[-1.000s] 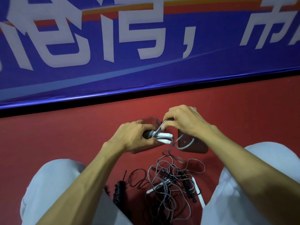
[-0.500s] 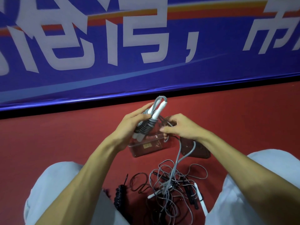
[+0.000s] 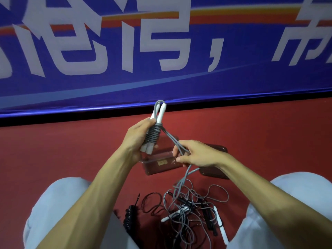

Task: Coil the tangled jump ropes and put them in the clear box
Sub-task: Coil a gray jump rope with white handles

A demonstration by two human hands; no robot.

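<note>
left hand [image 3: 138, 136] clasps white handles [image 3: 162, 110] | right hand [image 3: 199, 155] pinches smooth grey cord [image 3: 172, 139] wound round them

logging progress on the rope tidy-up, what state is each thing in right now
left hand, grip round the grey rope bundle, held off the floor
grey rope bundle, partly wound round its white handles, tail loose
right hand, pinches that tail
clear box, on the floor, open, no rope seen inside
tangled ropes, uncoiled heap on the floor
black rope, coiled, on the floor
</note>
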